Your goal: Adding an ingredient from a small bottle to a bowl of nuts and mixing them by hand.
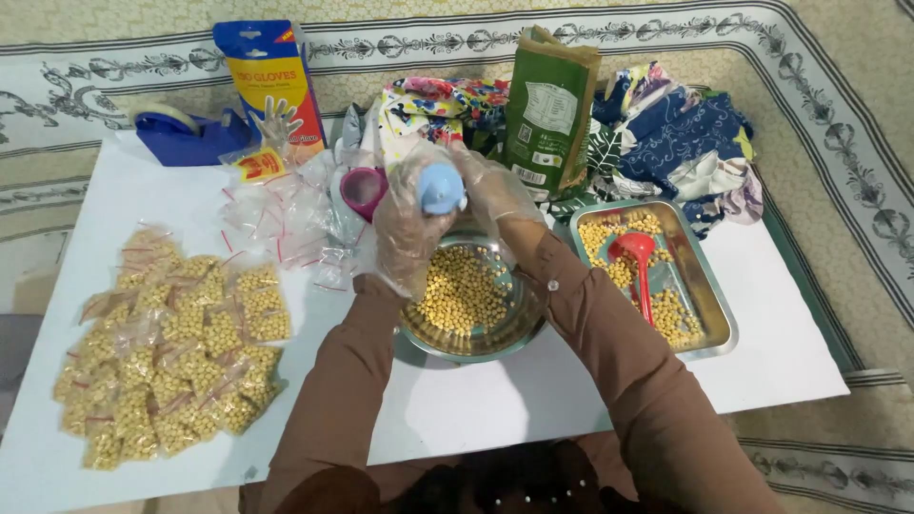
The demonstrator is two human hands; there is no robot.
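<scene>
Both hands wear clear plastic gloves and meet above a round metal bowl (pixel 473 338) of yellow beans. Left hand (pixel 409 238) is curled round a small clear bag, which is hard to make out, while the right hand (pixel 490 190) grips a pale blue scoop (pixel 441 187) at the bag's mouth. Far left on the white table (pixel 495 400) lies a heap of filled bean packets (pixel 171 347), then empty clear bags (pixel 281 214). Right of the bowl sits a steel tray (pixel 714 314) of beans with a red scoop (pixel 636 262).
</scene>
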